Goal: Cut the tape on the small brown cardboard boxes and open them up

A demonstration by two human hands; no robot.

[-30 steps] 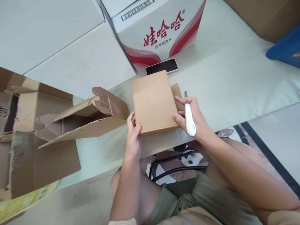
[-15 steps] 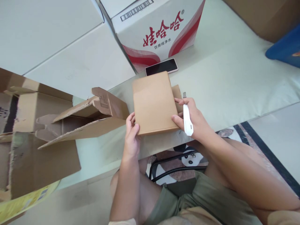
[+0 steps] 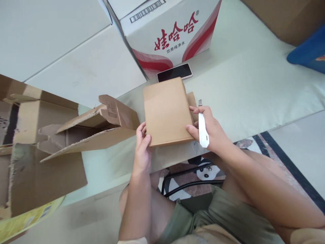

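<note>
A small brown cardboard box (image 3: pixel 167 113) sits between my hands near the front edge of the covered table, its plain face turned up toward me. My left hand (image 3: pixel 143 147) grips its lower left corner, thumb on the near edge and fingers partly hidden behind the side. In my right hand (image 3: pixel 210 127) is a white utility knife (image 3: pixel 202 130), its short metal blade pointing away from me. The right thumb also presses the box's right side, where a brown flap (image 3: pixel 191 100) sticks out. Some right fingers are hidden behind the box.
Behind the box lie a phone (image 3: pixel 175 72) and a white-and-red carton (image 3: pixel 175 37). Left of it rests an open cardboard box (image 3: pixel 101 132), with larger torn cardboard (image 3: pixel 45 169) beyond. A blue object (image 3: pixel 307 51) stands at the far right. Below are my knees and a black-framed stool (image 3: pixel 188 184).
</note>
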